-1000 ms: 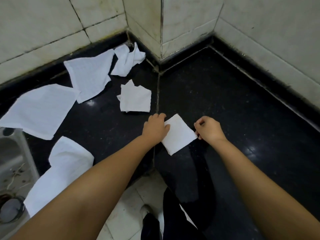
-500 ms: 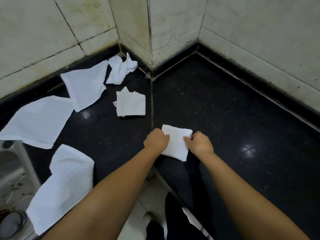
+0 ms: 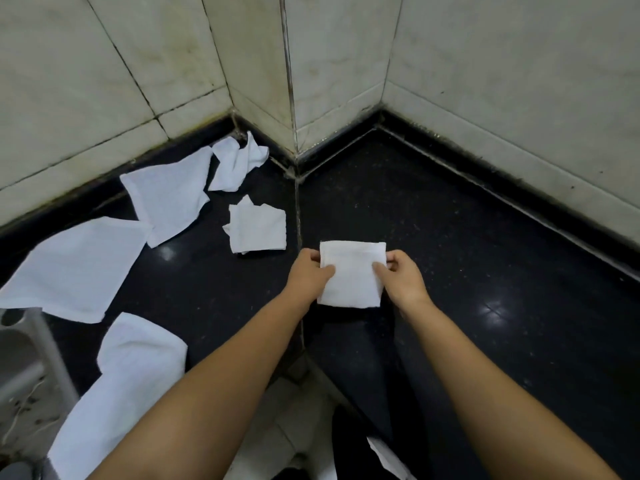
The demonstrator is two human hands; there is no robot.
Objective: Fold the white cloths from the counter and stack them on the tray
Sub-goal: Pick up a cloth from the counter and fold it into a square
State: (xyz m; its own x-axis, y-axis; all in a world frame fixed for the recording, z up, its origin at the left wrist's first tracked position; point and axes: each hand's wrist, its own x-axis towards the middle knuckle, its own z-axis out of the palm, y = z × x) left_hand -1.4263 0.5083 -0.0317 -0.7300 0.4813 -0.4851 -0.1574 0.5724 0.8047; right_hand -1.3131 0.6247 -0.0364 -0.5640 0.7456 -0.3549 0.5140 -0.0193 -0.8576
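Fingers of both hands pinch folded white cloth (image 3: 351, 275).
Left hand (image 3: 306, 275) grips left edge, right hand (image 3: 403, 277) right edge, above black counter (image 3: 485, 254).

Pale tiled walls (image 3: 485, 81); a steel sink (image 3: 20, 375) at left.

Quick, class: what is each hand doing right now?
Left hand: pinches the folded white cloth at its left edge.
Right hand: pinches its right edge.
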